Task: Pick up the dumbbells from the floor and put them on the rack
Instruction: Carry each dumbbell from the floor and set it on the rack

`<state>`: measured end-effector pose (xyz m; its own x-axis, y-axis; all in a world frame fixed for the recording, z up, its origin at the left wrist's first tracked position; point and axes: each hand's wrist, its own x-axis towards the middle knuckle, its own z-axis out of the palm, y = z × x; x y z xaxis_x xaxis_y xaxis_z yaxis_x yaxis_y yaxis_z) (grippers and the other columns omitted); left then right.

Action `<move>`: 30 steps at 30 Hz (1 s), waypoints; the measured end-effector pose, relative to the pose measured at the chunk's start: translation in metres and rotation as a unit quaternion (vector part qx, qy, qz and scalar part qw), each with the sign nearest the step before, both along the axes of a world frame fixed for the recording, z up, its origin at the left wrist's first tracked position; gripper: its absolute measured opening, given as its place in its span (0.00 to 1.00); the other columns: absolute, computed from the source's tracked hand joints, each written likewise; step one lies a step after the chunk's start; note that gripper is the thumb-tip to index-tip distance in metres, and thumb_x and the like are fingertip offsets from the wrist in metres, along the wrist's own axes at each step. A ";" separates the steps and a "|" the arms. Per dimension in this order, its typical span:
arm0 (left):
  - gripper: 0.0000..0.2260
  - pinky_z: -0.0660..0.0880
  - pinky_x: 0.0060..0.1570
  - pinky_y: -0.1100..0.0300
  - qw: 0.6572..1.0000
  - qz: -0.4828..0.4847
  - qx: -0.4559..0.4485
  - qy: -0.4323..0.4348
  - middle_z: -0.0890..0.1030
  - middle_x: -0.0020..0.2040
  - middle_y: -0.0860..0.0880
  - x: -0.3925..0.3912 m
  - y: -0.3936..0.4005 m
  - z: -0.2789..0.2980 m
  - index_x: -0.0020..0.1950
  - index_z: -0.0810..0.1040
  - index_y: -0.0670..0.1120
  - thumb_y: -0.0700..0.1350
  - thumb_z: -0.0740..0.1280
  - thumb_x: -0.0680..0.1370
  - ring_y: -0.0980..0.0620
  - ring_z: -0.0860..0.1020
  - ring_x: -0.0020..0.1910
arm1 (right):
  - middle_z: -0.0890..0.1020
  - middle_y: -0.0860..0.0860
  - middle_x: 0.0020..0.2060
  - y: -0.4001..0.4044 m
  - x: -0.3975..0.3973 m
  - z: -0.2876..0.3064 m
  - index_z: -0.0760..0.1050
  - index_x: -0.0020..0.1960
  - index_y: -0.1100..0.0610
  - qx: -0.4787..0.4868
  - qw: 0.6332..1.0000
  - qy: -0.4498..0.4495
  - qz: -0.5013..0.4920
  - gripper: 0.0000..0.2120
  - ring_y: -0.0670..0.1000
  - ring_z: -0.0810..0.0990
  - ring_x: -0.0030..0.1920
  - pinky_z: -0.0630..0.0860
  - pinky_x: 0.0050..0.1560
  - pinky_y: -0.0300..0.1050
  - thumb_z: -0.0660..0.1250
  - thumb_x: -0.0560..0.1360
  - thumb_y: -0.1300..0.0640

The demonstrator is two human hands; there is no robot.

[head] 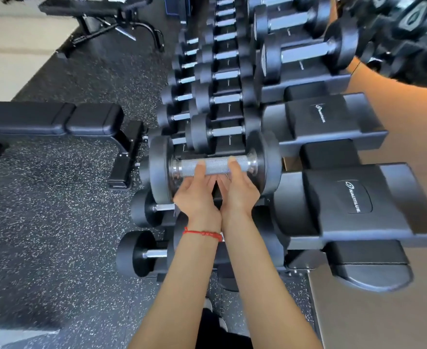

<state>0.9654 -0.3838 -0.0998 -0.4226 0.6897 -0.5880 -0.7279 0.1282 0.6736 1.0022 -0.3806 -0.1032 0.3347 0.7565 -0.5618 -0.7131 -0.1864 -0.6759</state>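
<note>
A black dumbbell (pixel 270 165) with a knurled chrome handle is held level in front of the tiered black rack (pixel 333 122). My left hand (pixel 194 195) grips the handle from below, thumb over its left half. My right hand (pixel 240 190) grips the handle beside it, thumb over the right half. A red string bracelet circles my left wrist. The dumbbell hangs at the height of the rack's middle tier, above two smaller dumbbells on the lower tier. My fingers under the handle are hidden.
Many racked dumbbells (pixel 222 98) run away from me along the tiers. Two empty Nautilus saddles (pixel 353 195) sit on the top tier at right. A flat bench (pixel 56 119) stands left of the rack, another bench (pixel 94 13) farther back. Speckled rubber floor (pixel 56 210) lies below.
</note>
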 end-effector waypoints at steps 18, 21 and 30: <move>0.03 0.80 0.42 0.64 0.997 -0.050 0.051 -0.006 0.83 0.41 0.45 0.090 0.085 0.037 0.41 0.80 0.43 0.41 0.71 0.73 0.53 0.82 0.39 | 0.83 0.54 0.38 0.083 0.090 0.036 0.79 0.37 0.58 0.052 0.997 -0.001 -0.053 0.05 0.52 0.83 0.43 0.80 0.47 0.40 0.71 0.71 0.59; 0.03 0.80 0.41 0.65 0.998 -0.036 0.056 -0.007 0.82 0.38 0.46 0.113 0.094 0.041 0.40 0.80 0.43 0.40 0.71 0.73 0.54 0.82 0.36 | 0.84 0.55 0.40 0.094 0.114 0.041 0.80 0.39 0.59 0.055 0.997 -0.007 -0.047 0.04 0.53 0.84 0.46 0.80 0.46 0.39 0.71 0.71 0.59; 0.04 0.80 0.40 0.65 0.998 -0.025 0.046 -0.017 0.82 0.38 0.45 0.191 0.123 0.051 0.41 0.79 0.41 0.40 0.71 0.73 0.54 0.82 0.35 | 0.84 0.58 0.43 0.126 0.190 0.047 0.80 0.42 0.61 0.060 0.997 -0.016 -0.043 0.04 0.57 0.83 0.51 0.80 0.55 0.48 0.71 0.71 0.60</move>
